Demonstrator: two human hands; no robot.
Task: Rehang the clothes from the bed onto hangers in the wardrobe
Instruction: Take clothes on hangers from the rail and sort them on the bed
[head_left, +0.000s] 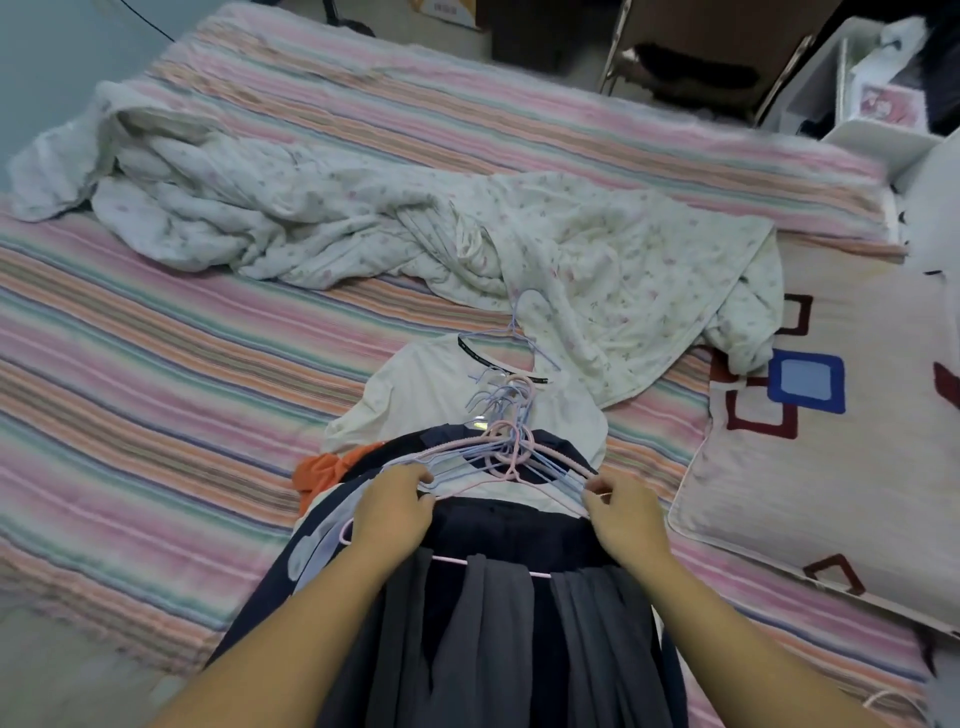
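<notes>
My left hand (397, 501) and right hand (621, 512) each pinch the bundle of thin pink and pale-blue wire hangers (506, 452) atop the dark clothes pile (498, 613) at the striped bed's (156, 364) near edge; sorting step, I reckon, next freeing one hanger without tangling the hooks

Striped pink-and-green bed (156, 338) carries it all. Crumpled white floral quilt (363, 223) lies across the far middle. Nearer, a stack of clothes — white cotton t-shirt (415, 395) farthest, dark navy and grey garments (493, 623) nearest, orange cloth (322, 467) at left. Bundle of pink and blue wire hangers (506, 447) sits on the stack. Cream pillow with square patches (831, 441) lies right.
</notes>
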